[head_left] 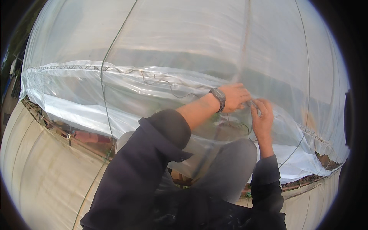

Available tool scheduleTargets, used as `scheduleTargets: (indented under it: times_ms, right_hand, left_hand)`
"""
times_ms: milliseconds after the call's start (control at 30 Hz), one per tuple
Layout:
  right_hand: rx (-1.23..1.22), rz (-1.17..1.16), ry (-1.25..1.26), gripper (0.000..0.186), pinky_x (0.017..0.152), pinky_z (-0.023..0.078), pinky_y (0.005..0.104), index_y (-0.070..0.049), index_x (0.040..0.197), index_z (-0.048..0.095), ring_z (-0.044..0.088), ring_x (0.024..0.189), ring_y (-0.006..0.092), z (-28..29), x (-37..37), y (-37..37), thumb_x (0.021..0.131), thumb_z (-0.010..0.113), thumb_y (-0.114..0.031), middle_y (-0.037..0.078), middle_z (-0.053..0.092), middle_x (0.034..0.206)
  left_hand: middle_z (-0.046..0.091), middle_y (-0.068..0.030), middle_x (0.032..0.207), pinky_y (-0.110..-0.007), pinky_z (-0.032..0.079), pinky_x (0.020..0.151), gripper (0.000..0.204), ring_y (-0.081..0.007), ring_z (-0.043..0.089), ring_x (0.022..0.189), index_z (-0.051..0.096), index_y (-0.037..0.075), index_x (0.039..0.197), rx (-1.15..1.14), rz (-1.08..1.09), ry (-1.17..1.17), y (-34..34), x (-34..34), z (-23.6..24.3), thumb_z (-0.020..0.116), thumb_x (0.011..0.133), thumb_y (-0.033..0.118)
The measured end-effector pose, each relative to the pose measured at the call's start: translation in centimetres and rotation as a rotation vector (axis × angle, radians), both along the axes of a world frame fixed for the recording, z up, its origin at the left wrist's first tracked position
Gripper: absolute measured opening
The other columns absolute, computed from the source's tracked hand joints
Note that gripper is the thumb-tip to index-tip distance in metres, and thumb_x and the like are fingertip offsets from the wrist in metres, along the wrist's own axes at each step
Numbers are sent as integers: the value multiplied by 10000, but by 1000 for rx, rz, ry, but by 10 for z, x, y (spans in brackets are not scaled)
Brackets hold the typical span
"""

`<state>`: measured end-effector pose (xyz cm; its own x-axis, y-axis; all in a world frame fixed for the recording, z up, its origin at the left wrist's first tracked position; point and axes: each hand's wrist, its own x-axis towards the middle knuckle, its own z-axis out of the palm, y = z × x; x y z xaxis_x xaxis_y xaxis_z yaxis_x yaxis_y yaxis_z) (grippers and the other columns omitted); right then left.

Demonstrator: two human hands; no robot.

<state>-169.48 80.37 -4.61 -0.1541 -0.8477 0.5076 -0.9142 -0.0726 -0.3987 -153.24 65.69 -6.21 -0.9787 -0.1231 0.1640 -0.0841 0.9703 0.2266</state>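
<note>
Clear plastic film (pixel 184 34) stretches over a curved roof in front of me. A long metal track with zigzag wire (pixel 88 68) crosses the film from left to right. Part of the zigzag wire (pixel 172 91) hangs loose out of the track, left of my hands. Another loose length (pixel 238 125) dangles below them. My left hand (pixel 234 97), a dark watch on its wrist, is closed with its fingertips at the track line. Facing it, my right hand (pixel 263 117) pinches at the same spot. A small grey bit of wire shows between the fingertips, mostly hidden.
Thin dark cords (pixel 102 76) run down over the film on both sides. Below it, a gap with pipes and a reddish surface (pixel 92 137) separates it from a beige covering (pixel 50 168). My bent knee (pixel 234 165) rests close under my hands.
</note>
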Motion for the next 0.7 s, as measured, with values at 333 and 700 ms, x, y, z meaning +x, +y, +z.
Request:
scheduleTargets:
  times_ms: [333,700]
  right_hand:
    - [111,47,-697,590,924,554,354,-16,1488,460,723,993,222,15,25,-33,924,621,41,134,741,1099]
    - [54,155,-779,700,875,554,329,-67,1544,447,699,957,143,-21,4,-60,886,643,65,75,728,1034]
  left_hand:
    - [337,-232,1625,-407,342,1225,884,-356,394,1472,51,-18,1626,375,131,149,-1,0,-2,496,866,-91]
    - [231,-187,1689,-433,423,1174,758,-365,396,1479,183,55,1630,261,139,92,-2,8,6,466,933,-42]
